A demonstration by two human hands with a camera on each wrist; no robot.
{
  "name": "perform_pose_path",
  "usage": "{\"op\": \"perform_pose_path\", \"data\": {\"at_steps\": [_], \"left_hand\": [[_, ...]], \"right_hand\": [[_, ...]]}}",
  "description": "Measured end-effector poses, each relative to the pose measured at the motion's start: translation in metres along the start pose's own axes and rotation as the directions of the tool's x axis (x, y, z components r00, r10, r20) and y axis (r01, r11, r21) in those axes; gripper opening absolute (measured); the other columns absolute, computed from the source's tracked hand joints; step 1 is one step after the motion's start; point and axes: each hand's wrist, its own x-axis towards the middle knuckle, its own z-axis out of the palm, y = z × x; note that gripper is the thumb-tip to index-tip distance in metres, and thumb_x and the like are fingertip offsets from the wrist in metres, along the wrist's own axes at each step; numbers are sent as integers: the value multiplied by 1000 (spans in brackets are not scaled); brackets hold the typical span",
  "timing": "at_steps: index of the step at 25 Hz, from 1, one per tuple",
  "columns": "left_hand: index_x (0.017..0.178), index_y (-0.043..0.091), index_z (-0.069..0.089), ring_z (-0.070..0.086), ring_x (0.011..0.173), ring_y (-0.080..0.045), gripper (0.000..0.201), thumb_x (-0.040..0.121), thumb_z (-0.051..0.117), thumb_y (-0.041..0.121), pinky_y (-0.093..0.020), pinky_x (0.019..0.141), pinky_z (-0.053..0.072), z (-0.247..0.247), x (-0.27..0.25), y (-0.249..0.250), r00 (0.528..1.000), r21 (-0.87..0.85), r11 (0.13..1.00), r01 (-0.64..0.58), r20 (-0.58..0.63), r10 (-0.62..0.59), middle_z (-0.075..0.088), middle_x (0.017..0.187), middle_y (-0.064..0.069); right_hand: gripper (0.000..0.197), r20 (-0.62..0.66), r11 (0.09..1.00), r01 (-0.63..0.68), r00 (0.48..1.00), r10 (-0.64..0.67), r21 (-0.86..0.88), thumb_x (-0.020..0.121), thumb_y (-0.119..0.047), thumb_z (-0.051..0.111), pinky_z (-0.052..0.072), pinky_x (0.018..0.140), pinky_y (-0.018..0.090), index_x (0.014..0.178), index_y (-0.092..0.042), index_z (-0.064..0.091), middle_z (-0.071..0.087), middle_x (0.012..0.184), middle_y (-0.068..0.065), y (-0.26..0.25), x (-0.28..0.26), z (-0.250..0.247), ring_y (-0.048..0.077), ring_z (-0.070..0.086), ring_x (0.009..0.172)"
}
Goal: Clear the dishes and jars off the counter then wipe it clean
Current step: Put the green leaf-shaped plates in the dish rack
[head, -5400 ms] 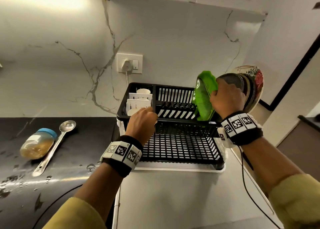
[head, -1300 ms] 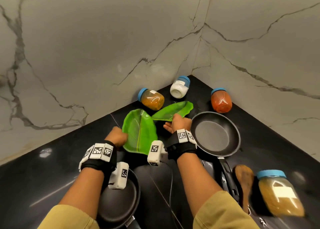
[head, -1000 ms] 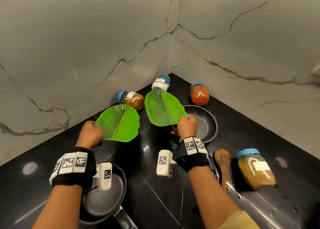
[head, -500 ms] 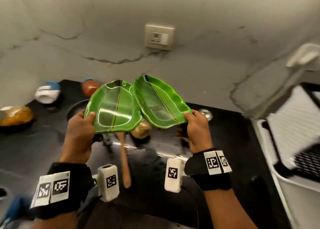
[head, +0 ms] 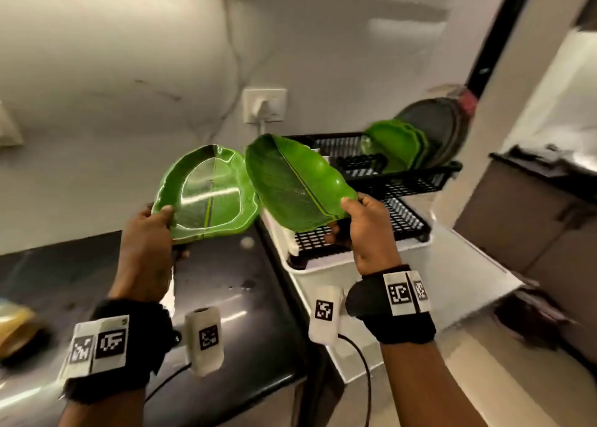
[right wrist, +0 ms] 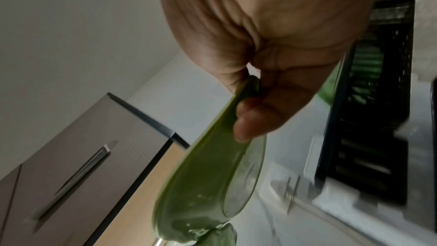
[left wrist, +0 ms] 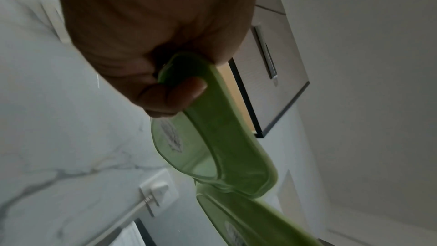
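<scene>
I hold two green leaf-shaped plates side by side in the air. My left hand (head: 151, 229) pinches the near rim of the left plate (head: 206, 197), thumb on top. My right hand (head: 358, 223) pinches the near edge of the right plate (head: 294, 184), which tilts toward the black dish rack (head: 403, 181). In the left wrist view the left hand (left wrist: 175, 85) grips the left plate's (left wrist: 220, 137) rim; the right plate's underside (left wrist: 238, 220) shows below it. In the right wrist view the right hand (right wrist: 248, 100) pinches the right plate (right wrist: 208, 184), with the dish rack (right wrist: 373, 137) to the right.
The rack holds several green plates (head: 397, 145) and dark round plates (head: 436, 129) upright at its back. It sits on a white tray (head: 323, 284) beside the wet black counter (head: 226, 297). A jar (head: 13, 326) lies at the far left. A wall socket (head: 265, 103) has a plug.
I have turned right from the counter corner, carrying both plates. The dish rack has come into full view, and the plates now hang just left of it.
</scene>
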Motion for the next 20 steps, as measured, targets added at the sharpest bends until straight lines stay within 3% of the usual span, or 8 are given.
{"op": "perform_pose_path", "data": {"at_steps": [3, 6, 9, 12, 14, 16, 18, 20], "left_hand": [[86, 23, 54, 54, 52, -6, 20, 101, 42, 15, -14, 34, 38, 60, 4, -7, 995, 5, 999, 34, 89, -34, 56, 77, 2], [88, 20, 54, 54, 47, -8, 20, 100, 40, 11, -14, 34, 36, 107, 18, -15, 983, -21, 1000, 19, 183, -15, 56, 75, -3], [93, 14, 54, 51, 56, -19, 16, 98, 40, 9, -16, 33, 36, 146, 44, -20, 972, -14, 1000, -25, 233, 28, 54, 81, -10], [99, 12, 52, 47, 57, -19, 13, 98, 39, 9, -17, 33, 36, 177, 67, -21, 970, 6, 1000, -12, 242, 11, 51, 82, -8], [107, 9, 51, 48, 57, -19, 15, 99, 39, 10, -17, 33, 37, 191, 84, -24, 967, 7, 1000, -8, 256, 6, 52, 83, -9], [112, 7, 53, 50, 57, -20, 19, 99, 39, 10, -17, 34, 36, 202, 100, -26, 958, -17, 1000, -6, 287, 11, 53, 83, -10], [112, 9, 53, 50, 57, -20, 19, 100, 39, 10, -17, 34, 36, 210, 114, -33, 958, -16, 1000, 2, 287, 3, 55, 82, -9], [116, 11, 53, 51, 59, -20, 21, 100, 39, 11, -18, 34, 37, 214, 120, -38, 961, -20, 999, 36, 273, -29, 56, 84, -8]], "right_hand": [[12, -103, 999, 38, 994, -39, -14, 96, -5, 45, 48, 39, 25, 94, -7, 56, 50, 64, 10, -22, 21, -48, 9, 45, 37], [11, -207, 991, 106, 971, -120, -79, 95, -2, 46, 49, 37, 26, 103, -4, 53, 50, 66, 11, -49, 53, -82, 9, 46, 34], [19, -314, 938, 149, 916, -250, -313, 90, -4, 48, 52, 40, 30, 108, -9, 51, 58, 80, 14, -74, 102, -107, 14, 54, 39], [34, -286, 691, 184, 814, -506, -699, 81, -15, 47, 58, 64, 44, 114, -22, 52, 66, 101, 13, -96, 145, -120, 33, 67, 70], [41, -182, 464, 149, 784, -594, -873, 84, -11, 48, 50, 78, 41, 124, -20, 51, 65, 112, 15, -105, 171, -121, 38, 63, 95], [42, -85, 260, 102, 781, -619, -960, 88, -8, 47, 47, 78, 41, 130, -16, 49, 64, 114, 19, -104, 193, -119, 41, 61, 101], [44, -15, 98, 55, 799, -601, -994, 89, -6, 45, 49, 74, 43, 132, -13, 46, 65, 107, 22, -97, 215, -110, 43, 63, 97], [44, 24, 24, 44, 842, -539, -999, 90, -5, 44, 46, 67, 42, 134, -9, 42, 66, 100, 23, -87, 228, -105, 44, 65, 93]]}}
